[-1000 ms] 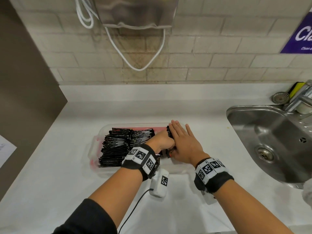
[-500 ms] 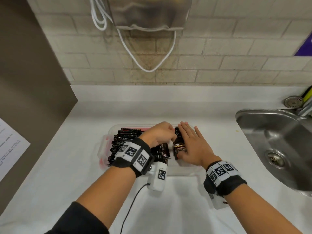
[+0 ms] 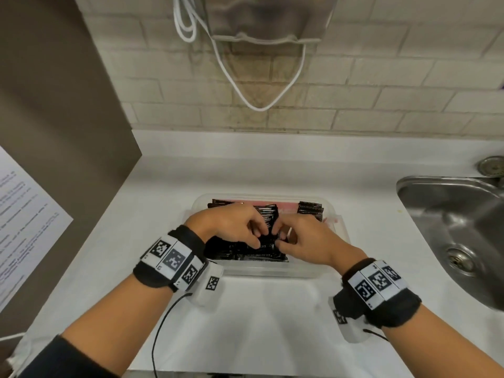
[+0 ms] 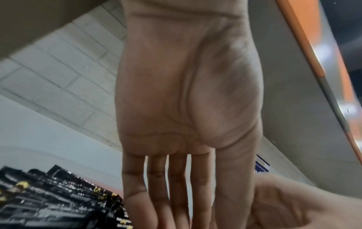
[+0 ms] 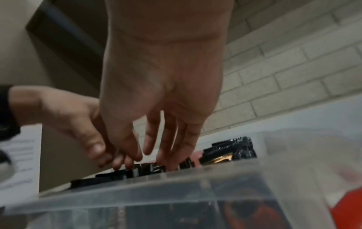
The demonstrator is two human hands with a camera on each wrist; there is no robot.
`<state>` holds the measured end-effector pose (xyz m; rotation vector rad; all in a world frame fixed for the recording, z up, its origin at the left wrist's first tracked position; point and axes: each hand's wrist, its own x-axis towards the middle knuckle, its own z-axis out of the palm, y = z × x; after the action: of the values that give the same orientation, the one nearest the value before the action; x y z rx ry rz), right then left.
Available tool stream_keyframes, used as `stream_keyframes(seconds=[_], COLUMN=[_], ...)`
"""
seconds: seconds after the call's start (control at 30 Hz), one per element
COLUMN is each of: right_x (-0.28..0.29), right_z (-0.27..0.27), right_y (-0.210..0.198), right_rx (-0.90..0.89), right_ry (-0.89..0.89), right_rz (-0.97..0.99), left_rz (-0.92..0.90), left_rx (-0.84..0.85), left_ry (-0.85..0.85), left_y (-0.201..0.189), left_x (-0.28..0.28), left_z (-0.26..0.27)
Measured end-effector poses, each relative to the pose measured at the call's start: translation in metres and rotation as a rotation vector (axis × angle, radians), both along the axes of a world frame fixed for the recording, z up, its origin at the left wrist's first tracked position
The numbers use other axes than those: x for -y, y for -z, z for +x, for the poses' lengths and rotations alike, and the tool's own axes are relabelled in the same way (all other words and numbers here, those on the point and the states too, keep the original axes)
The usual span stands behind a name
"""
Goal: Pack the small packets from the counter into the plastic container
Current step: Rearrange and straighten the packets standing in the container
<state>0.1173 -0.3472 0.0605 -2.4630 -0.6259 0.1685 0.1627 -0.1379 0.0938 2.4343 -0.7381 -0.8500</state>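
Observation:
A clear plastic container (image 3: pixel 272 272) sits on the white counter (image 3: pixel 259 323) and holds several black packets (image 3: pixel 251 253) in a row. A small separate stack of packets (image 3: pixel 309 210) stands in its far right corner. Both hands hover over the container's middle. My left hand (image 3: pixel 245 233) points its straight fingers (image 4: pixel 176 201) down onto the packets (image 4: pixel 58 201). My right hand (image 3: pixel 294 236) meets it from the right, its fingers (image 5: pixel 170 155) loosely spread and touching the packet tops (image 5: pixel 149 168). The fingertips of both are partly hidden among the packets.
A steel sink (image 3: pixel 450 214) lies to the right of the container. On the left stands a brown panel (image 3: pixel 54 132) with a printed sheet (image 3: pixel 24 227) on it. A white cord (image 3: pixel 259 105) loops down the brick wall below a metal dispenser (image 3: pixel 267 17).
The right hand, earlier flat against the side of a packet stack, has turned fingers-down beside the left hand. Both hands have drawn back toward the container's front. A small stack now shows at the far right.

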Motion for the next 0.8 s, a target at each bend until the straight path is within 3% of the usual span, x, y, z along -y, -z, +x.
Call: stream_keyframes(seconds=[0.33, 0.57, 0.8], right_x=[0.014, 0.017, 0.009], right_z=[-0.003, -0.007, -0.008], right_y=[0.014, 0.026, 0.034], right_rx=[-0.388, -0.435, -0.321], right_ry=[0.086, 0.100, 0.138], right_rz=[0.161, 0.320, 0.247], left_rz=[-0.027, 0.062, 0.173], left_rx=[0.104, 0.213, 0.357], left_ry=[0.054, 0.152, 0.193], left_y=[0.014, 0.016, 0.025], left_x=[0.001, 0.007, 0.013], left_z=[-0.011, -0.011, -0.015])
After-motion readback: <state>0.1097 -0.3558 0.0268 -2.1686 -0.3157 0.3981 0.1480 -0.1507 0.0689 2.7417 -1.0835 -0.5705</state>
